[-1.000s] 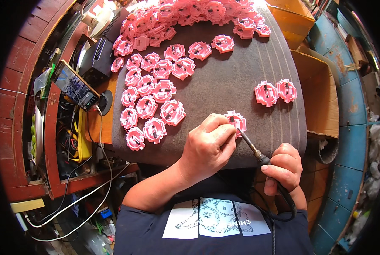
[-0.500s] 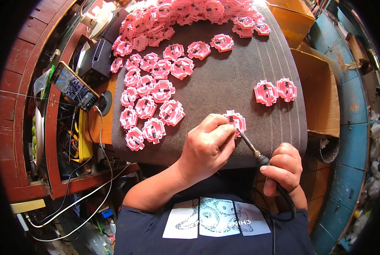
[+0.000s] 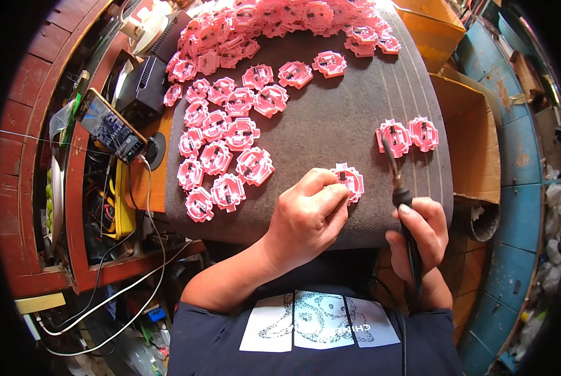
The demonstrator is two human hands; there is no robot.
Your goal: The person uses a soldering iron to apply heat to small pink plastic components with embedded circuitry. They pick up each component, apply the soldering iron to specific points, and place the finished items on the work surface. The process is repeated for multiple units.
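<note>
My left hand [image 3: 312, 210] is closed in a pinch at the left side of a pink plastic part [image 3: 354, 183] near the table's front. Whatever sits between its fingertips is hidden. In my right hand [image 3: 426, 235] is a soldering iron [image 3: 401, 191], held by its black handle and pointing away from me. Its metal tip appears over the left edge of another pink part [image 3: 396, 139]; I cannot tell whether they touch. A matching pink part [image 3: 424, 134] lies right beside that one. Small dark pieces show inside these parts.
Loose rows of pink parts [image 3: 216, 156] cover the table's left side, and a large heap [image 3: 261, 22] fills the far end. A cardboard box [image 3: 471, 131] stands at the right. On the left are a propped phone [image 3: 110, 128], a black box [image 3: 143, 91] and white cables [image 3: 158, 250].
The soldering iron has moved from the part by my left hand, up and right to the pair of pink parts. My left hand has stayed in place.
</note>
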